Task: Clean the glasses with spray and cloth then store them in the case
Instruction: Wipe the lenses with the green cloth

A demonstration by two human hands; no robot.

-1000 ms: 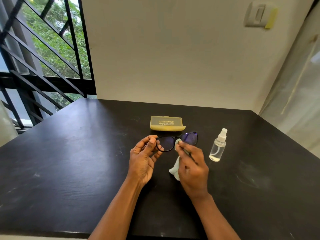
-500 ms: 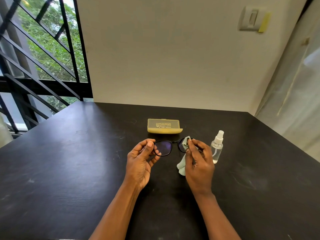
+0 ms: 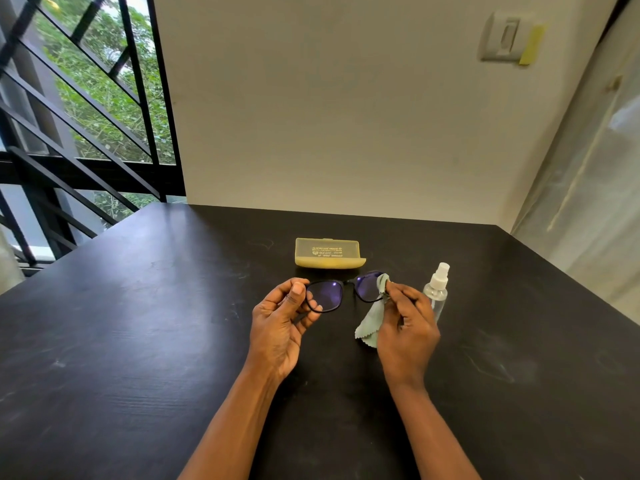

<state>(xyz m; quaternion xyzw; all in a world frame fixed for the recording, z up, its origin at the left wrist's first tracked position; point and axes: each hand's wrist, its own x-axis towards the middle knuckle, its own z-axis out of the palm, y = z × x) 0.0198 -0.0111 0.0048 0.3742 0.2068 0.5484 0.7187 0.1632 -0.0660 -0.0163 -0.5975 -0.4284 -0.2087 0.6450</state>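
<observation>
Head view showed that we pinched the glasses [image 3: 341, 292] at table center with our left hand [image 3: 282, 327], our right hand [image 3: 407, 327] pressed the cloth [image 3: 370, 325] on the 3 o'clock lens, and we thought small, soft rubs best.

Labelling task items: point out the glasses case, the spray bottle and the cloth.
glasses case [image 3: 329, 253]: head view, on its lid.
spray bottle [image 3: 437, 292]: head view, on its clear body.
cloth [image 3: 369, 325]: head view, on its hanging part.

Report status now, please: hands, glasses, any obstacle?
Left hand holds glasses. Right hand pinches cloth on lens. Case shut. Nothing in the way.
</observation>
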